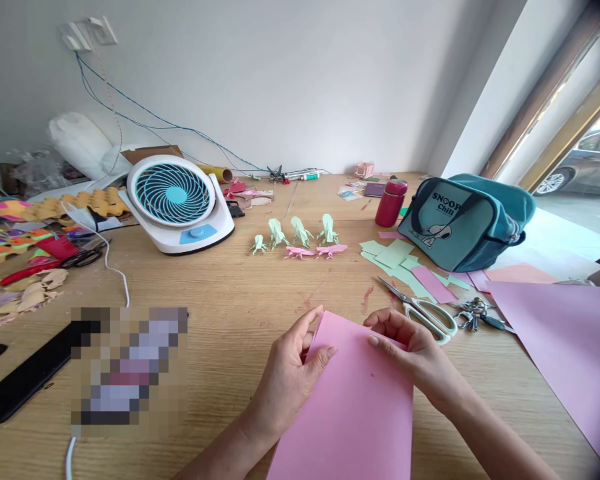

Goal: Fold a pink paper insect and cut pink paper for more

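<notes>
A plain white wall (290, 87) stands at the far side, and its right part is greyer, in soft shadow. White electrical fittings (103, 30) are fixed high at the far left. On the right there is an opening with a brown frame (545, 93), and through it a parked car (577, 160) is visible in bright daylight. A light-brown wooden table (210, 293) extends up to the wall.

Craft workspace: paper figures (300, 231), scissors (414, 305)
</notes>
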Demonstrator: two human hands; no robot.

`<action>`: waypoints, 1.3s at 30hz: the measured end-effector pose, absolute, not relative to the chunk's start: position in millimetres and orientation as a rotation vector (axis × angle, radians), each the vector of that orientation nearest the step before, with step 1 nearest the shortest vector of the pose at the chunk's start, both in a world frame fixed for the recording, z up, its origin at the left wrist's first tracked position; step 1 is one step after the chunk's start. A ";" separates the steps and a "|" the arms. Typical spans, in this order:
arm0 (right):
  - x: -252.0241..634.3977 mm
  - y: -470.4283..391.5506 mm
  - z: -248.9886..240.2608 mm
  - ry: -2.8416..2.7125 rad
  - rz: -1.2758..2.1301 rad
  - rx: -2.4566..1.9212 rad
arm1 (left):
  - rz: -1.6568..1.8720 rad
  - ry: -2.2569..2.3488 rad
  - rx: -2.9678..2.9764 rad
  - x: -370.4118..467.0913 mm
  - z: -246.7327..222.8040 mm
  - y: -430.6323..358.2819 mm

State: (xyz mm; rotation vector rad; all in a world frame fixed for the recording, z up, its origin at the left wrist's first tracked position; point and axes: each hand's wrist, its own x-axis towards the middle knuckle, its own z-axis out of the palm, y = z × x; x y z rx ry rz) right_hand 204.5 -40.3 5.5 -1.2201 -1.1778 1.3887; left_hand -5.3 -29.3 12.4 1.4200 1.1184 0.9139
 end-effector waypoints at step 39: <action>195.6 -28.4 25.6 -0.659 1.252 -1.061 | 1.076 0.817 1.408 17.3 69.9 7.4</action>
